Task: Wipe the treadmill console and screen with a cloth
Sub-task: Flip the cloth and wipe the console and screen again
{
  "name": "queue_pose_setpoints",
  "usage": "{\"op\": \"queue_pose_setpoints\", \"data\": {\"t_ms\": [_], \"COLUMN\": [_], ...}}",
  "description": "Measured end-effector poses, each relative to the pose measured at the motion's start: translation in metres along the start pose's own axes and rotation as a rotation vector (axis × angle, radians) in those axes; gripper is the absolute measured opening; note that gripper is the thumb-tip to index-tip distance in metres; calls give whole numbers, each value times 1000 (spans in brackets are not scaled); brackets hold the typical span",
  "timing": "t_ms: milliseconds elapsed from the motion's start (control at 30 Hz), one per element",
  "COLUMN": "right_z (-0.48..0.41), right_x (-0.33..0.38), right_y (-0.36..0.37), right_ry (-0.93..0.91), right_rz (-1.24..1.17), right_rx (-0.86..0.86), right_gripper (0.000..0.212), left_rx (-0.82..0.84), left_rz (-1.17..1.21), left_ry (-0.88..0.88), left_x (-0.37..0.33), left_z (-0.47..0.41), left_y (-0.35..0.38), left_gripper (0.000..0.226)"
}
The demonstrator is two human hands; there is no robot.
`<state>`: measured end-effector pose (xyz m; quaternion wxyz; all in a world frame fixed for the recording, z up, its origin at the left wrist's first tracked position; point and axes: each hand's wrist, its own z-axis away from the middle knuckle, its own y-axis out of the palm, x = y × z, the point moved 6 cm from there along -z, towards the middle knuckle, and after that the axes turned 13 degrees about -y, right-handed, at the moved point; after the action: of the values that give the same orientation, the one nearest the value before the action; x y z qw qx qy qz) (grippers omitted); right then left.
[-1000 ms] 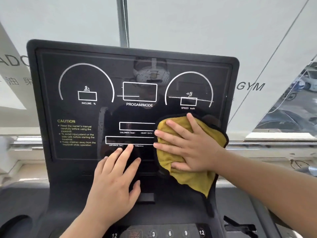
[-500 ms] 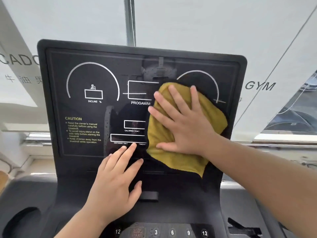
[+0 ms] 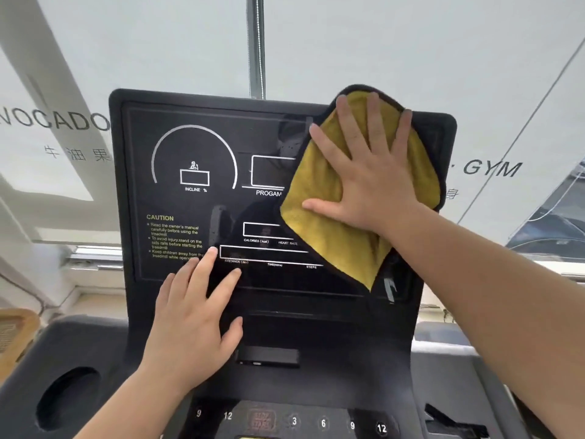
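cloth (image 3: 329, 217) on screen (image 3: 196, 210) upper right, cup holder (image 3: 68, 397) lower left

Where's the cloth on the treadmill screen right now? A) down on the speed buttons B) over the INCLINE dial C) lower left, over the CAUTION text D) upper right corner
D: the right hand presses the yellow cloth flat over the upper right corner of the screen, its edge lapping the top; the CAUTION text and INCLINE dial are uncovered.

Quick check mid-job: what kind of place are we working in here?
Most likely a gym: a treadmill console with incline and calorie readouts, a speed keypad below, and "GYM" lettering on the window behind.
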<state>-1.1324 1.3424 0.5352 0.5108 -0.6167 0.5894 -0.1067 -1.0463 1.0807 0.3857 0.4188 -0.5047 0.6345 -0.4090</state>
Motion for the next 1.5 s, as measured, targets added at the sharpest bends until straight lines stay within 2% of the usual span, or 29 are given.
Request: {"op": "queue_pose_setpoints", "data": {"t_ms": [67, 133, 333, 467, 533, 700, 800, 933, 1167, 1267, 1367, 1500], "right_z": [-8, -9, 38, 62, 54, 8, -22, -62, -106, -90, -56, -32], "right_x": [11, 38, 133, 140, 123, 52, 48, 82, 166, 171, 147, 100], "right_y": [-1, 4, 43, 53, 45, 15, 5, -1, 0, 7, 16, 14], "right_ry": [104, 124, -253, -356, -253, 367, 529, 491, 160, 84, 178, 554], "right_rz": [-23, -55, -35, -8, -7, -61, -93, -97, -36, -16, -5, -135], "right_rx": [0, -4, 25, 19, -16, -11, -3, -11, -36, -35, -6, -11], "right_gripper": [112, 111, 97, 91, 95, 108, 110, 108, 97, 92, 90, 91], "left_rx": [8, 16, 16, 11, 30, 78, 74, 3, -122, -111, -106, -39], "left_rz": [0, 10, 115, 134, 132, 121, 148, 208, 241, 290, 347, 357], "left_ry": [-19, -28, 7, 82, 125, 222, 271, 274, 61, 72, 126, 174], "left_x": [7, 13, 20, 30, 38, 48, 54, 75, 125, 133, 137, 146], "left_z": [2, 4, 1, -4, -6, -9, -10, -20, -43, -52, -56, -56], "left_y": [0, 4, 8, 6, 8, 5, -1, -12, -28, -28, -28, -22], "left_gripper": [68, 68, 66, 61, 59, 59, 58, 55, 63, 66, 65, 64]}}
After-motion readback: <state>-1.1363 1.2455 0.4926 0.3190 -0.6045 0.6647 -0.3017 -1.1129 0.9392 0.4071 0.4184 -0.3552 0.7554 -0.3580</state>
